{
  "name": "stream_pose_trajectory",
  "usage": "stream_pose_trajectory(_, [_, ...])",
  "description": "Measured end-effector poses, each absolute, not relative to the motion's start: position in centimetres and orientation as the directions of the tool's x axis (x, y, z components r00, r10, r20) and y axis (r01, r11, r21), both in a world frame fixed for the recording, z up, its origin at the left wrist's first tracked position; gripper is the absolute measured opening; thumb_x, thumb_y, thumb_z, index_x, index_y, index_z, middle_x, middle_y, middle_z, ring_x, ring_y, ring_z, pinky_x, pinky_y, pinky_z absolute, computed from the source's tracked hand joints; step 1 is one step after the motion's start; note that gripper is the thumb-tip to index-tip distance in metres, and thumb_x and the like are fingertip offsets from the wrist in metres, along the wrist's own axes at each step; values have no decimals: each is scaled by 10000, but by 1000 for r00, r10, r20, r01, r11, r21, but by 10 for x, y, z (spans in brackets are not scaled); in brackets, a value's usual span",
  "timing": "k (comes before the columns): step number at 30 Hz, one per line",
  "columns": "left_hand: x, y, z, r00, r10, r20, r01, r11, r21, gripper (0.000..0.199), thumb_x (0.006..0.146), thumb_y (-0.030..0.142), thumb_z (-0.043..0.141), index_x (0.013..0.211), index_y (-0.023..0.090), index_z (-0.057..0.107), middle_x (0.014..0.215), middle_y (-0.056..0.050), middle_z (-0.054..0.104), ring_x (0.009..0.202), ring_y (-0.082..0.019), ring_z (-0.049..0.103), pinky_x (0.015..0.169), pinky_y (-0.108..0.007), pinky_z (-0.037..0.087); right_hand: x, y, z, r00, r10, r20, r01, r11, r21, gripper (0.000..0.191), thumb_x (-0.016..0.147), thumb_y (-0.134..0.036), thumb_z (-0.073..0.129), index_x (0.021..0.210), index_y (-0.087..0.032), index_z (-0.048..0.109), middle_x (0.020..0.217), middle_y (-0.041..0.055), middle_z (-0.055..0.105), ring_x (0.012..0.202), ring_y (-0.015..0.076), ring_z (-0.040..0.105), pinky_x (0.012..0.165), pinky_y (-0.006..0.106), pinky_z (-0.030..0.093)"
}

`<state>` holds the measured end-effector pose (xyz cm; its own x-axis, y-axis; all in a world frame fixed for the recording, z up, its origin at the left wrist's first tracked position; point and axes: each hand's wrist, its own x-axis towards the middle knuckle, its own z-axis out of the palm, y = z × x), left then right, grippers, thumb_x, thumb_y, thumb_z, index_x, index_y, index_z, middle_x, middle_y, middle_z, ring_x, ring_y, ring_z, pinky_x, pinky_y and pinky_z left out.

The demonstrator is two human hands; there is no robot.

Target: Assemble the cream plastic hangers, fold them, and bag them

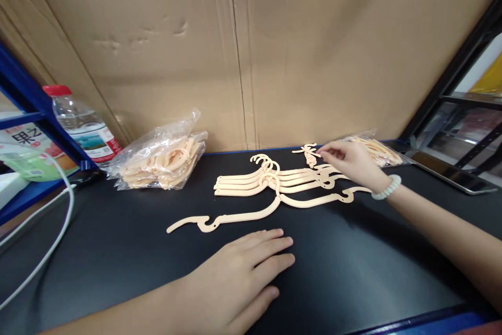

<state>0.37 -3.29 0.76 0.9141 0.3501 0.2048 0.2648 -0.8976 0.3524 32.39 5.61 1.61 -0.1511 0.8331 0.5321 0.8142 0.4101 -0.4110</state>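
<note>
My left hand lies palm down on the black table with its fingers stretched out, holding nothing. Just beyond it, a beige plastic hanger is spread with one arm to each side and its hook pointing away. Behind that hanger lies a row of several similar hangers, whose left arms lack the curved end pieces. My right hand, with a beaded bracelet at the wrist, pinches at a little pile of small beige plastic pieces. What is between its fingertips is too small to make out.
Clear bags of beige hanger parts lie at the back left and back right. Beyond the left bag stands a red-capped bottle. A white cable loops at left. A phone-like slab lies at right. Cardboard walls the back.
</note>
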Motion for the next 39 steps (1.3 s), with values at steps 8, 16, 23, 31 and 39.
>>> stream_pose_trajectory(8, [4,-34,8,935,333,122,280,-904,324,477,890,152,509,1367,158,480,1435,-138,493,1359,-293,411,1110,-430,392,373,93,-5,-55,879,474,898,251,-361,210,812,-281,548,762,-185,727,729,39,744,647,191,683,597,281,525])
stream_pose_trajectory(16, [5,-34,11,940,337,59,309,-910,277,472,900,164,488,1371,148,467,1459,-139,463,1373,-302,387,1123,-464,371,378,108,-23,-82,908,412,931,218,-294,193,764,-312,598,754,-190,748,752,53,750,685,227,686,613,315,513])
stream_pose_trajectory(23, [6,-35,11,941,332,59,301,-906,298,481,898,158,485,1379,153,458,1448,-146,473,1361,-314,404,1132,-501,339,373,108,-20,-24,910,415,930,173,-326,149,734,-241,609,663,-199,733,665,47,731,640,220,682,601,302,509])
stream_pose_trajectory(31, [3,-38,9,924,336,184,258,-900,352,457,856,98,514,1306,177,529,1352,-124,568,1361,-317,387,1160,-528,262,367,86,5,172,838,518,856,133,-500,159,767,-240,561,696,-169,685,702,88,709,686,242,664,658,342,513])
stream_pose_trajectory(39, [11,-42,-3,597,793,123,225,-313,923,360,880,259,567,1239,245,540,1179,-84,627,966,-209,643,875,-379,534,274,21,19,-107,937,332,353,348,-868,274,813,-444,651,791,-171,650,732,29,644,575,119,556,522,240,478])
